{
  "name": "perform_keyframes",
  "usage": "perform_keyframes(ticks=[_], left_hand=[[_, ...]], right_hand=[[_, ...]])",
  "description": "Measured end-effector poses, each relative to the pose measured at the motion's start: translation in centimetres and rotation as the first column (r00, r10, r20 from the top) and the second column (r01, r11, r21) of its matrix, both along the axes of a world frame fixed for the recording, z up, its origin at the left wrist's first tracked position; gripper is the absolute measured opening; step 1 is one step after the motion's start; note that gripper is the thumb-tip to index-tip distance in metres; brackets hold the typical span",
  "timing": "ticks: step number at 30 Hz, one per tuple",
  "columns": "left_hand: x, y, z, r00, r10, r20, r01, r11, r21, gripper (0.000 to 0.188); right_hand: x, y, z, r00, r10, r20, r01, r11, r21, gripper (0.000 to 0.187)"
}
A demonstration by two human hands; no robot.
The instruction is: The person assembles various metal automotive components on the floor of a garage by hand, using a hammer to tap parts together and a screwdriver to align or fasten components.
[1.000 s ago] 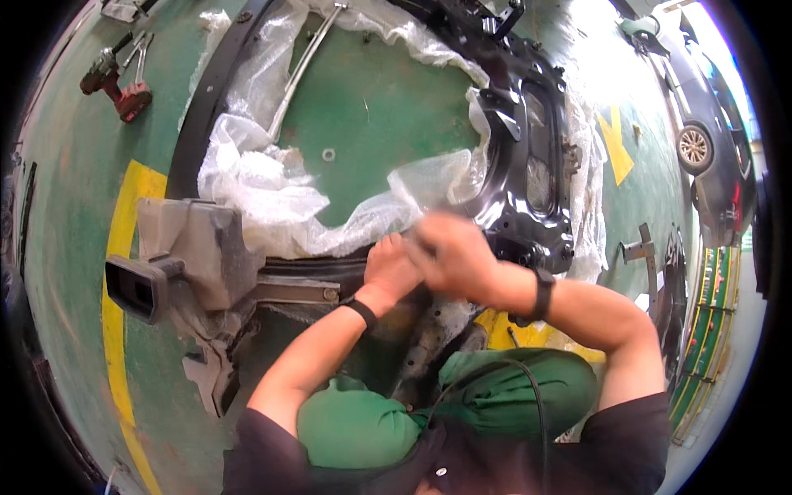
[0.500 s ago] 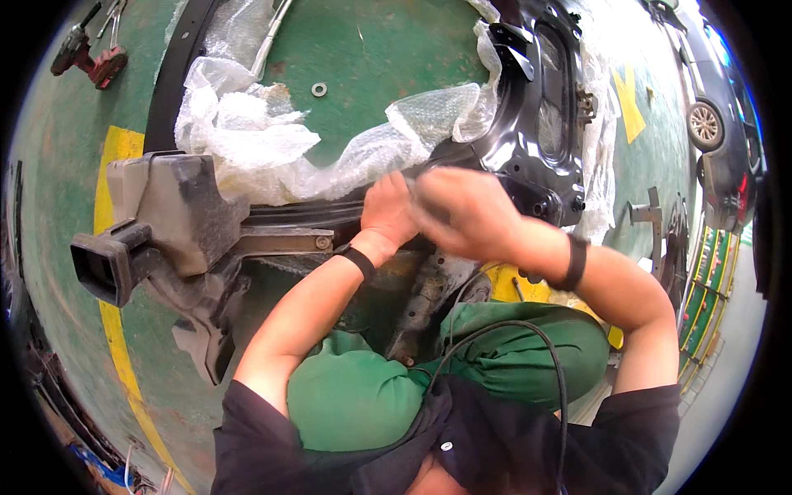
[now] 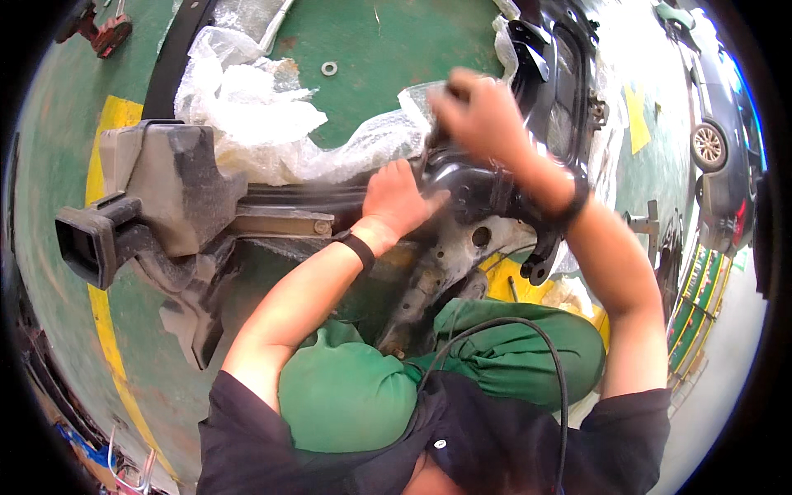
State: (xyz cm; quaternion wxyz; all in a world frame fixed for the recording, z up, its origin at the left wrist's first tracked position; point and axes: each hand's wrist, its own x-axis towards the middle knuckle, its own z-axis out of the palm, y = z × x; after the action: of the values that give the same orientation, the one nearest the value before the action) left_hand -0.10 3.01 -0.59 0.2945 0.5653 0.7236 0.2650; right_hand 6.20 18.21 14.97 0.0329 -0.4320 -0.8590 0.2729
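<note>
1. Two hands at work on one large part: long black and grey plastic car bumper carrier [image 3: 272, 219], lying flat across green painted floor [image 3: 379, 41], probably laid low so both hands can reach it from a crouch.
2. Crumpled clear plastic wrapping sheet [image 3: 247, 124], just behind the carrier, peeled back off it and partly caught under its far edge.
3. Glossy black moulded frame section [image 3: 561, 91], at the carrier's right end, rising away; upper part cut off by the rim.
4. Left hand [image 3: 396, 198], flat on the carrier's middle, fingers spread and pressing down, seemingly to steady it; nothing pinched.
5. Right hand [image 3: 478, 115], raised above the carrier's right end, fingers curled tight into a fist; blurred, so cannot tell whether anything is inside.
6. Small steel washer [image 3: 329, 68], well behind the carrier, loose on the floor.
7. Carrier's underside and near edge hidden by green trouser knees.
</note>
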Motion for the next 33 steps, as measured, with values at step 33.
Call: perform_keyframes(ticks=[33], left_hand=[[0.1, -1.0, -0.1, 0.999, -0.013, -0.041, 0.011, 0.999, -0.041, 0.068]], right_hand=[[3.8, -6.6, 0.0, 0.927, 0.276, -0.255, -0.265, 0.961, 0.075, 0.018]])
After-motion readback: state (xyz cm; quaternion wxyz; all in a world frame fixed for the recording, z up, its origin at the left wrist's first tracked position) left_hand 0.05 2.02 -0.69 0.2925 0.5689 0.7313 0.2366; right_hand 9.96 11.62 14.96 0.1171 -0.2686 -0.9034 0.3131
